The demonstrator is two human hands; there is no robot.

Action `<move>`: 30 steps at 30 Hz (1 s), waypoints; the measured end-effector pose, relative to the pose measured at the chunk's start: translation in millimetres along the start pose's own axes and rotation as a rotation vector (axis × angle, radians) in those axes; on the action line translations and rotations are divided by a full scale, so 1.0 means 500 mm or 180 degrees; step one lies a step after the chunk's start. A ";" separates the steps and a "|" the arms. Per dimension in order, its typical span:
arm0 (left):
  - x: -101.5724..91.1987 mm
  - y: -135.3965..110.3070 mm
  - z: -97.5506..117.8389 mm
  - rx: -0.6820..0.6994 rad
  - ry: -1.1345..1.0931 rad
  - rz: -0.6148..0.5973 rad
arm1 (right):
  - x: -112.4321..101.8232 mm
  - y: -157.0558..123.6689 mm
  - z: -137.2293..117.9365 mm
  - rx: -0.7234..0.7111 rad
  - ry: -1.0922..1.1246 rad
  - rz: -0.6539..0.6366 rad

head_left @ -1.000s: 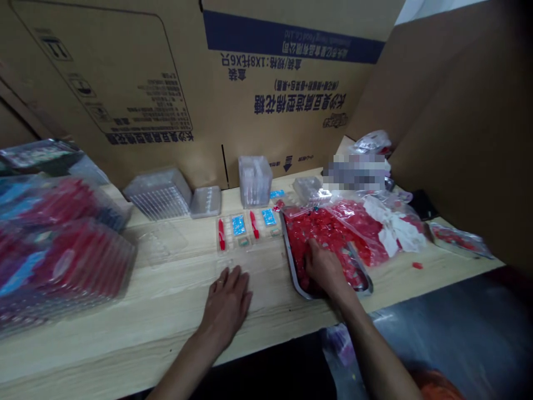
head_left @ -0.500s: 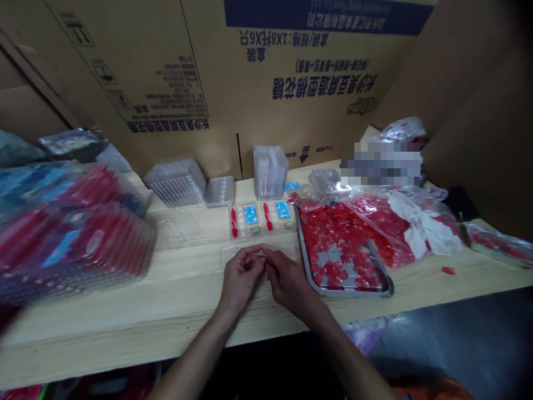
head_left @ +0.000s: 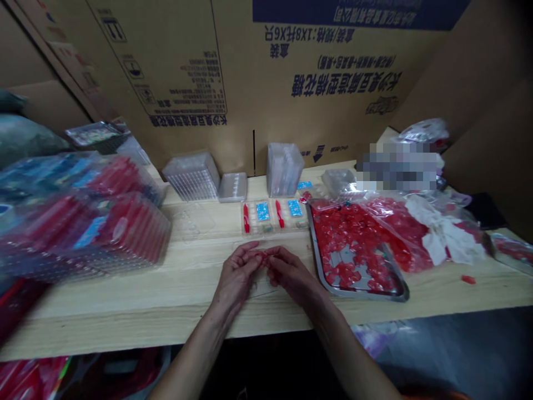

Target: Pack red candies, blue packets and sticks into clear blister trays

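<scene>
From my remote seat, the head camera looks down on both bare hands, close together over a pale wooden workbench (head_left: 104, 328). The left hand (head_left: 237, 275) and right hand (head_left: 293, 276) meet at the fingertips, curled inward rather than spread. The left fingers (head_left: 246, 256) and right fingers (head_left: 281, 260) pinch a small red translucent piece (head_left: 263, 256) between them, just above the bench. The piece is partly hidden, so I cannot make out its exact shape.

Beneath the hands lies a flat transparent plastic blister tray (head_left: 254, 286), with the hands just above it. Just ahead sits a second transparent blister tray (head_left: 275, 218), holding slim red sticks and small blue packets in its compartments.

To the right of the right hand is a shallow rectangular metal tray (head_left: 358, 294), heaped with glossy red pieces, its grey bottom showing in patches. Beside it, a clear plastic bag of red pieces (head_left: 395, 222) overlaps the tray's far edge, and crumpled white paper (head_left: 441, 233) lies on the bag. One loose red piece (head_left: 468, 279) rests on the bench further right.

On the left stands a tall pile of sealed plastic packs with red contents (head_left: 83, 216). Empty transparent trays stand stacked against a large upside-down-printed cardboard carton (head_left: 250, 72).
</scene>
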State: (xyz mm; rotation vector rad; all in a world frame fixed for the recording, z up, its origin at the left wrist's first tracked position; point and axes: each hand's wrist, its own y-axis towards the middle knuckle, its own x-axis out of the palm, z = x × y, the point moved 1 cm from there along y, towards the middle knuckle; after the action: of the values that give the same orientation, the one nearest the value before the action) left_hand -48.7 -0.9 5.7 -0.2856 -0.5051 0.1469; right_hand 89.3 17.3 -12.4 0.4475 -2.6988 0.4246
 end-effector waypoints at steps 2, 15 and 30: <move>-0.006 0.000 0.001 0.0097 0.0213 0.0028 | 0.000 0.000 -0.004 -0.0514 -0.0838 0.0138; -0.013 -0.017 0.000 0.0678 0.1390 0.0148 | 0.030 -0.035 -0.010 -0.1437 -0.3711 0.0408; -0.050 -0.056 -0.002 0.0028 0.1081 -0.0252 | 0.038 -0.038 0.025 -0.1419 -0.3111 0.0361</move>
State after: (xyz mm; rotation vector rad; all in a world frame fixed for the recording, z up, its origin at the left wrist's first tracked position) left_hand -67.9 -32.9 2.3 -0.2749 -0.1785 0.0218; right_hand 75.4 -9.0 -11.3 0.4379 -3.6056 -0.5244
